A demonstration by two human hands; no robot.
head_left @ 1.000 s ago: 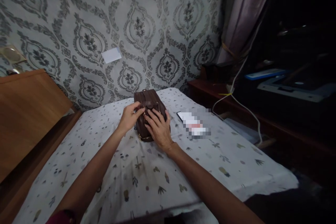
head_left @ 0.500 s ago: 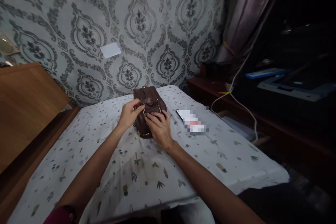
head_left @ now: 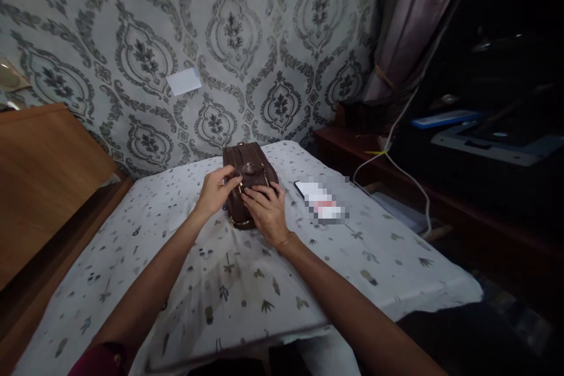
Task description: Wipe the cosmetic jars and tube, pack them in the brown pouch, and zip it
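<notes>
A brown leather handbag (head_left: pixel 244 155) with gold-coloured metal trim lies on a white patterned cloth. At the bag's left side is my left hand (head_left: pixel 215 191), its thumb and index finger closed in a pinch near a small gold metal piece (head_left: pixel 241 187). What exactly sits between those fingertips is too small to make out. Across the right part of the bag rests my right hand (head_left: pixel 267 211), its bent fingers pressed against the leather and gripping it. Part of the bag's front is covered by this hand. To the right lies a phone (head_left: pixel 318 197), its screen blurred out.
The patterned cloth (head_left: pixel 247 305) covers the surface under the bag. A wooden panel (head_left: pixel 48 176) stands on the left. Behind is a patterned wall with a white card (head_left: pixel 184 81). On the right, a white cable (head_left: pixel 420 188) hangs by a dark red ledge (head_left: pixel 328 138).
Both hands keep nearly the same place on the handbag, with only slight finger shifts. The whole view has moved a little.
</notes>
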